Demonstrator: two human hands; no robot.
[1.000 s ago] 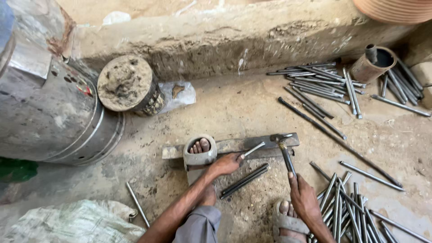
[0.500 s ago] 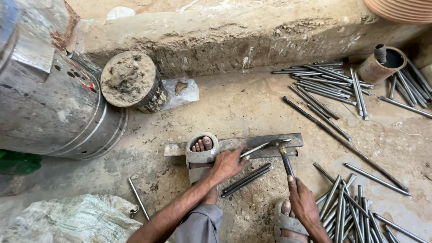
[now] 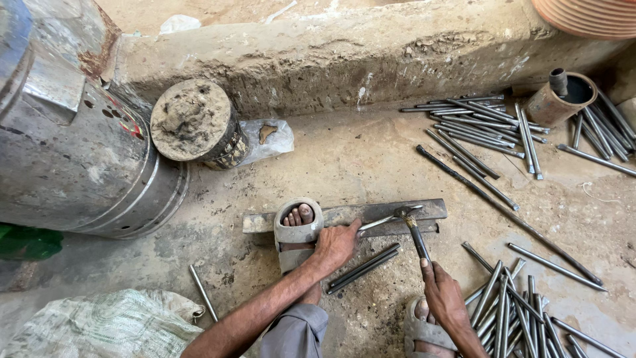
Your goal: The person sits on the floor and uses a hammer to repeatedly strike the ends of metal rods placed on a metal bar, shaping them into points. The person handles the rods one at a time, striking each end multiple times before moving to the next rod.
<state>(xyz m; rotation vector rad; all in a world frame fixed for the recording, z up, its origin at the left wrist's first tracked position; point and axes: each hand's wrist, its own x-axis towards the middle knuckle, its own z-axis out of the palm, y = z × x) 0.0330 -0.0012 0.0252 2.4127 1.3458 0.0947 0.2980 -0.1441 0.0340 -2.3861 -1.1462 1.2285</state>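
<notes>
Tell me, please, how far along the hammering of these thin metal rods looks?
Seemingly done: grey rods piled by the wall. In hand: left hand holds one thin rod on the flat steel bar; right hand rests the hammer there. Left: rods beside the right hand.

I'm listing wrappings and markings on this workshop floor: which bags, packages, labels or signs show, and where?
Woven sack: bottom left, crumpled, whitish with faint green.
Clear plastic bag: against the concrete ledge, beside the round block, holding something brown.
Red marking: small, on the grey metal drum, left.
No signs or screens.
</notes>
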